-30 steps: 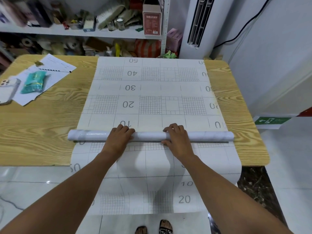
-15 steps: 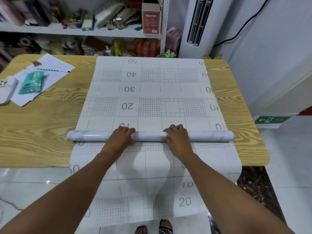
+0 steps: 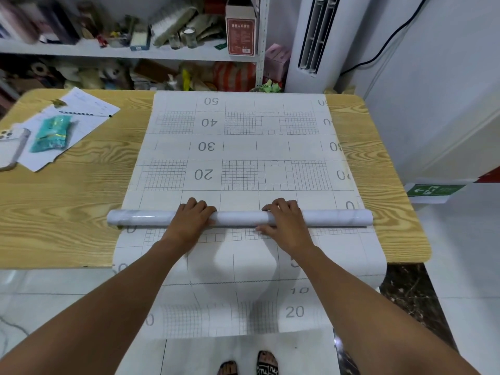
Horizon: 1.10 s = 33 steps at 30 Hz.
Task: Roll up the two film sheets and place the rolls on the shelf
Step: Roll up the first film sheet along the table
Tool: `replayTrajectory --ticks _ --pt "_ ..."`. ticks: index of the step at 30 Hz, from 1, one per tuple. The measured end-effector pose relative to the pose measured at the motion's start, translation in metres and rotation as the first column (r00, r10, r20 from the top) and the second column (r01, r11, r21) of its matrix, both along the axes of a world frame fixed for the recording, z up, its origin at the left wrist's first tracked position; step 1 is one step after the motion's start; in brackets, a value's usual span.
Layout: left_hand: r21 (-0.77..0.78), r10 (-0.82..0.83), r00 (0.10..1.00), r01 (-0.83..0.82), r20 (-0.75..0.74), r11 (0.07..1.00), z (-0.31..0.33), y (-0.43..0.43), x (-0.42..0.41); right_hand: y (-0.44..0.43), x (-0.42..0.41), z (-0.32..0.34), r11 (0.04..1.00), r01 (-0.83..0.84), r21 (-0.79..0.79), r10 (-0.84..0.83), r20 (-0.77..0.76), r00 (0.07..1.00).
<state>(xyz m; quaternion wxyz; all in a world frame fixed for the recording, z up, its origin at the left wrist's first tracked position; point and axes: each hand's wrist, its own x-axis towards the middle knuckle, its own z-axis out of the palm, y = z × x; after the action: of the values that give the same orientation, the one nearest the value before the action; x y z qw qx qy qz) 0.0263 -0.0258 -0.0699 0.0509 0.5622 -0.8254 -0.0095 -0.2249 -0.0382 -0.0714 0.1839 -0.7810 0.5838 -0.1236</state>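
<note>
Glossy white roll (image 3: 239,217) across gridded film sheet (image 3: 238,147)

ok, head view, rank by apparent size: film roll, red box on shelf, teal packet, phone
1. film roll
2. red box and teal packet: alike, box farther, unranked
3. phone: smallest, but cropped by frame edge

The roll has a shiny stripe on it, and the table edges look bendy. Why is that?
Head view: the stripe on the roll is glare, probably room light bouncing off its glossy surface; the table edges bow because the wide-angle lens bends lines near the picture's rim; the shelf at top left is blurry.
</note>
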Motion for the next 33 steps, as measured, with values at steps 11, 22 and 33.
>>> replayTrajectory --ticks 11,22,33 --pt "0.175 0.11 0.993 -0.101 -0.044 0.979 0.004 -0.001 -0.008 -0.005 -0.003 0.002 0.999 -0.042 0.003 0.042 -0.103 0.994" --pt "0.074 0.06 0.998 -0.059 -0.011 0.996 0.003 -0.004 -0.006 -0.01 -0.004 0.004 0.999 -0.047 -0.017 0.043 -0.15 0.988" --pt "0.048 0.065 0.998 -0.066 0.018 0.997 0.006 -0.006 -0.006 -0.011 -0.007 0.005 0.996 -0.085 -0.011 0.083 -0.146 0.986"
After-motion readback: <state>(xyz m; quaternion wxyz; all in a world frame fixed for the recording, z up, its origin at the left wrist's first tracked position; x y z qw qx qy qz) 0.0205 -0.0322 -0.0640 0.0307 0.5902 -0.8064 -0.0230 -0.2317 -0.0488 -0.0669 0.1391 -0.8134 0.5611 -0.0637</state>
